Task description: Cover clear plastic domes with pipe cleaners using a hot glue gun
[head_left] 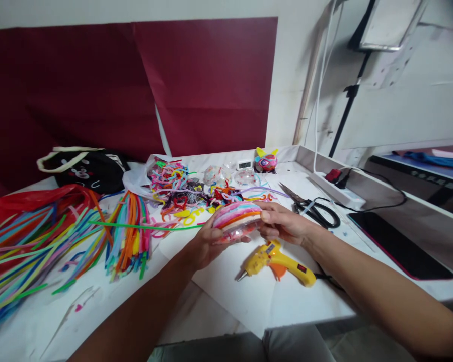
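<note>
Both hands hold a clear plastic ball (237, 216) over the table. Pink, white, blue and orange pipe cleaners cover its upper part, while the lower part is see-through. My left hand (207, 245) grips its left side, and my right hand (281, 222) has thumb and fingers on its right side. A long green pipe cleaner (147, 225) stretches leftward from the ball and my left hand; its near end is hidden. Just below my right hand, a yellow glue gun (266, 259) lies on a white sheet (226, 289), nozzle pointing left.
Bundles of pipe cleaners (130, 234) and a red bag (71, 193) lie left. Pipe-cleaner scraps (169, 176), clear balls (215, 175) and an eared ball figure (266, 162) stand behind. Scissors (311, 207), a phone (396, 244) and a power strip (337, 188) lie right.
</note>
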A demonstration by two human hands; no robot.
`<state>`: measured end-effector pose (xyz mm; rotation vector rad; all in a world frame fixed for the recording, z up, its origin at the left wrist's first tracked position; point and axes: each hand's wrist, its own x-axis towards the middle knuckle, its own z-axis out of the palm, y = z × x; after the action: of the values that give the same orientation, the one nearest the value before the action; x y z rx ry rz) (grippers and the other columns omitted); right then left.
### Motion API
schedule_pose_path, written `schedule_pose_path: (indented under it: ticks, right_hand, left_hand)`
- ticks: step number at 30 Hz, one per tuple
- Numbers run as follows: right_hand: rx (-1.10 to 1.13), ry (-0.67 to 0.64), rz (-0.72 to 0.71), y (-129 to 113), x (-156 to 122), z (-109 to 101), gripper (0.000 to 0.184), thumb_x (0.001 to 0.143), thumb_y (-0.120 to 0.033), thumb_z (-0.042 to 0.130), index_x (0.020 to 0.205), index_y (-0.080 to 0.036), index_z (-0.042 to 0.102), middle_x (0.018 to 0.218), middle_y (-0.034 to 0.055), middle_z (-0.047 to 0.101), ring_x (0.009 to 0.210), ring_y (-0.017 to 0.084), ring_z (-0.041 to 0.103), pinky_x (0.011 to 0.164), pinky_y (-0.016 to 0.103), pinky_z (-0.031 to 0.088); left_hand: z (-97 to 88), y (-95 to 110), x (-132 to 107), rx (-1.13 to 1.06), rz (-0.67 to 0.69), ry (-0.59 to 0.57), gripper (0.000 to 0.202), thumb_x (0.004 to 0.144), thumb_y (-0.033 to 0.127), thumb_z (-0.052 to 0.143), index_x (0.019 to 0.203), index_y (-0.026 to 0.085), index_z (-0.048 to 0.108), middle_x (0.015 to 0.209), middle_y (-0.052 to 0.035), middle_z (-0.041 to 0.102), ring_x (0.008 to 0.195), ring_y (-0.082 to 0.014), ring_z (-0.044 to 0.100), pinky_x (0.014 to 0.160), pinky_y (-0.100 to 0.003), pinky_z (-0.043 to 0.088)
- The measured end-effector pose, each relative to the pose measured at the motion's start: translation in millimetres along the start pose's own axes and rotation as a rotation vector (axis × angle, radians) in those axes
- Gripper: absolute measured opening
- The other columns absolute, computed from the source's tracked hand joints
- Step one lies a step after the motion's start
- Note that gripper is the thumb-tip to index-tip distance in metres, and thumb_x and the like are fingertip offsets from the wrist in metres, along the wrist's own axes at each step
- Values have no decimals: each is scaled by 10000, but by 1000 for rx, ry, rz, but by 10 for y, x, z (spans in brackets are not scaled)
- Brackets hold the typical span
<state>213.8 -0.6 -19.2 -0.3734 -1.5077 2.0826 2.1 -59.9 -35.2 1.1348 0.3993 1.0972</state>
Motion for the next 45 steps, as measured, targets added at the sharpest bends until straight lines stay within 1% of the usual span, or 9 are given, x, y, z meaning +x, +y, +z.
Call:
schedule_pose_path:
  ticks: [9,17,25,30,33,36,38,41,45]
  right_hand:
    - [25,30,-26,59,19,-2,390,720,-473,786,829,-177,557,590,-97,406,418,16,234,404,192,152]
    - [-9,19,-21,75,7,-26,374,763,-486,743,888,-173,580,539,-103,371,430,30,199,410,193,137]
    - [24,23,-19,84,9,-40,344,762,-465,751,834,-178,577,547,-96,393,427,28,227,413,193,150]
    - [21,11,-18,90,4,-43,350,772,-476,739,870,-168,603,553,-93,404,428,26,221,416,198,140]
    - [24,32,-6,96,7,-38,354,756,-473,751,854,-174,588,546,-97,389,430,30,225,416,197,140]
    - [36,75,1,96,16,-22,368,734,-475,765,804,-185,549,538,-102,369,425,30,225,414,195,145]
    - [31,100,5,92,20,-12,389,718,-480,776,781,-190,524,534,-103,368,422,30,223,411,194,144]
    - [20,128,13,81,24,-5,413,703,-488,786,759,-195,500,523,-103,372,417,31,221,408,194,137]
    - [30,121,32,73,31,-11,409,705,-495,777,730,-198,497,478,-106,372,406,34,210,411,201,142]
  left_hand:
    - [32,13,-8,-27,3,3,597,732,377,742,1286,233,576,1249,-112,670,1181,-330,594,946,-472,495]
    - [7,4,-21,-16,-9,-20,598,768,364,719,1327,230,553,1356,-131,606,1267,-353,539,973,-484,483]
    - [-12,5,-25,-15,-12,-59,630,769,428,735,1333,212,555,1377,-152,585,1303,-378,502,1001,-514,464]
    - [2,21,-22,-11,1,-79,671,770,509,728,1347,220,545,1379,-150,583,1308,-370,498,1009,-509,463]
    - [6,20,-23,6,-1,-62,681,776,581,694,1340,227,550,1374,-150,586,1294,-367,510,999,-513,470]
    - [-5,12,-25,34,-17,-34,652,780,615,668,1297,226,583,1354,-153,600,1251,-357,543,950,-487,507]
    - [-16,10,-26,43,-26,-11,613,786,611,662,1262,228,604,1330,-148,617,1214,-351,566,915,-485,528]
    - [-21,23,-27,24,-47,22,539,823,594,624,1222,231,625,1288,-128,643,1187,-349,575,890,-523,536]
    - [14,61,-23,7,-85,75,519,867,579,547,1203,194,637,1247,-130,661,1191,-363,556,880,-550,526]
